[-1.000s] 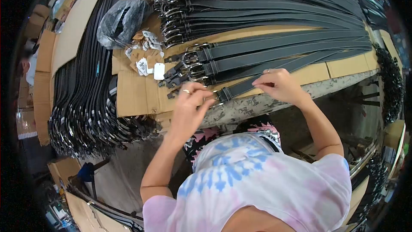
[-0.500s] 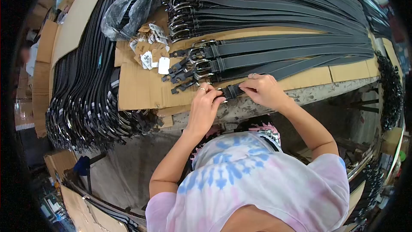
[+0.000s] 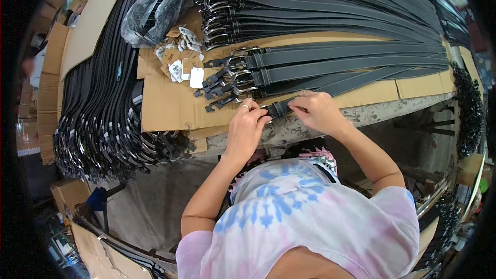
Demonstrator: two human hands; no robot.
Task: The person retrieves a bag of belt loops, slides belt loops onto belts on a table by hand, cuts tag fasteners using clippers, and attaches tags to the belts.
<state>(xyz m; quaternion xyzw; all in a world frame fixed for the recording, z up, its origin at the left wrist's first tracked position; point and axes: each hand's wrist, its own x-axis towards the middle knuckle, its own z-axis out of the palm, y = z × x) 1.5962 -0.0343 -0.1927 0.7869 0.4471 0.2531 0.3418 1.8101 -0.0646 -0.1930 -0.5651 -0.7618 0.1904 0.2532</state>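
A dark belt (image 3: 279, 109) lies along the front edge of the cardboard, its buckle end between my two hands. With fingers pinched, my left hand (image 3: 248, 124) grips the buckle end, and most of the buckle is hidden under the fingers. My right hand (image 3: 318, 111) pinches the strap just right of the belt's loops. Beyond my hands lie several belts (image 3: 315, 58) with silver buckles (image 3: 240, 75) and black plastic hooks (image 3: 217, 93) at their left ends. A white tag (image 3: 197, 78) rests left of these hooks.
A larger stack of belts (image 3: 320, 5) fills the far side. Loose tags (image 3: 181, 54) and a clear plastic bag (image 3: 155, 15) sit at the left on the cardboard (image 3: 170, 108). More belts (image 3: 98, 88) hang over the left edge, buckles downward.
Both hands keep their hold on the belt in almost the same place. The right hand's fingers have shifted very slightly; the surrounding belts and tags stay put.
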